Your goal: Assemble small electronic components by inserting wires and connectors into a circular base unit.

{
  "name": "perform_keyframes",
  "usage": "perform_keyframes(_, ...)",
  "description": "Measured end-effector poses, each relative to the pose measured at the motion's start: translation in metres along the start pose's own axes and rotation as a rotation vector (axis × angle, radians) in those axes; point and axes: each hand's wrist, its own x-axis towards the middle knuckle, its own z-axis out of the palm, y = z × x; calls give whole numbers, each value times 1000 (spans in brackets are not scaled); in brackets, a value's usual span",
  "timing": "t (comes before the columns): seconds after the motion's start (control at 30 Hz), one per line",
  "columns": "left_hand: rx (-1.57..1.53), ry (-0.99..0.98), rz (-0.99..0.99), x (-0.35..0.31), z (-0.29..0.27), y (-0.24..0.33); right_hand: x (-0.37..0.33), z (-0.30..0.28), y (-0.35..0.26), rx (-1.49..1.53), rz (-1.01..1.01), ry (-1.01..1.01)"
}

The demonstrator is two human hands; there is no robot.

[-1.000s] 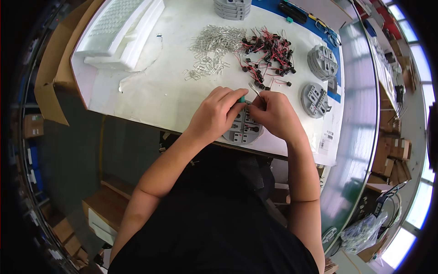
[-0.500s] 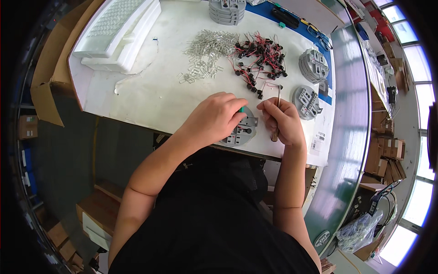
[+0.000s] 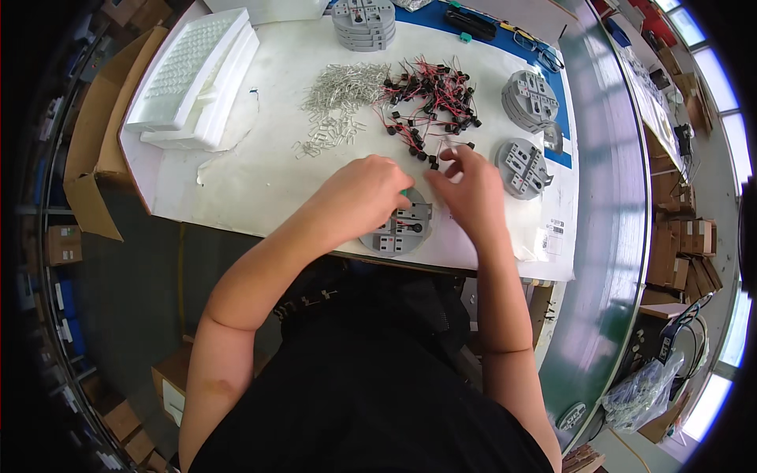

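My left hand (image 3: 369,193) is bent over the near edge of a round grey plastic base (image 3: 400,234), its fingers closed on a small green piece (image 3: 405,192) that they mostly hide. Slots and a small black part show on the base. My right hand (image 3: 471,189) is just right of the base, with fingers curled and thumb close to the forefinger. Whatever it pinches is blurred and hidden. Its fingertips are beside a pile of black components with red wires (image 3: 438,96). Left of that pile lies a heap of clear or silvery bent clips (image 3: 339,94).
At right stand a single grey base (image 3: 523,169) and a stack of grey bases (image 3: 530,101); another stack (image 3: 364,25) is at the back. White foam trays (image 3: 193,83) sit on the left. A blue mat (image 3: 505,49) with tools lies along the far edge.
My right hand has moved up and left towards the wired components. The slim metal tool that stood upright in it no longer shows clearly. My left hand stays at the base with the green piece.
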Motion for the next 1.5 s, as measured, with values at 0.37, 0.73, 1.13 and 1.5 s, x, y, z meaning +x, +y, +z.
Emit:
perform_keyframes(0.37,-60,429,15,-31,-4,14,-12,-23,19,252,244,141)
perform_keyframes(0.73,-55,394,125,-46,-3,25,-37,-58,5,779,268,-76)
perform_keyframes(1.13,-298,577,-36,-80,52,-3,-33,-41,-67,-105,-151,-450)
perform_keyframes(1.5,-276,521,-28,-61,54,-10,-37,-40,-65,-408,-243,-486)
